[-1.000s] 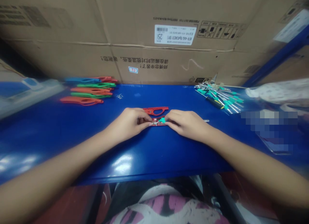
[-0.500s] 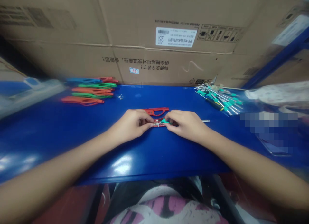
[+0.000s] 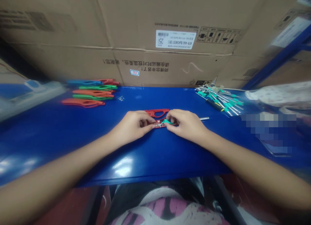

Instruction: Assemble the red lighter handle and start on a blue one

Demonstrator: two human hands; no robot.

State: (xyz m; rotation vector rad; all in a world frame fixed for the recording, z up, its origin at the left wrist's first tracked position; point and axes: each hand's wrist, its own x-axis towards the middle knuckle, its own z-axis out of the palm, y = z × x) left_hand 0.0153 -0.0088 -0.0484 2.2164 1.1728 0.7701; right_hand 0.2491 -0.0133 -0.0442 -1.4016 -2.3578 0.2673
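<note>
The left hand (image 3: pixel 134 124) pinched a red case (image 3: pixel 159 124), the right hand (image 3: pixel 188 123) a green part (image 3: pixel 166 121), seemingly fitting it, needing soft pushes next.

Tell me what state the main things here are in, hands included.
Left hand: pinching the near red casing's left end
Right hand: fingers on the green piece
Near red casing: open, parts showing inside
Far red casing: separate, partly hidden
Coloured casings: lying in a row
Green-and-metal rods: heaped loosely
Screwdriver: lying against the heap
Cardboard: standing, print upside down
</note>
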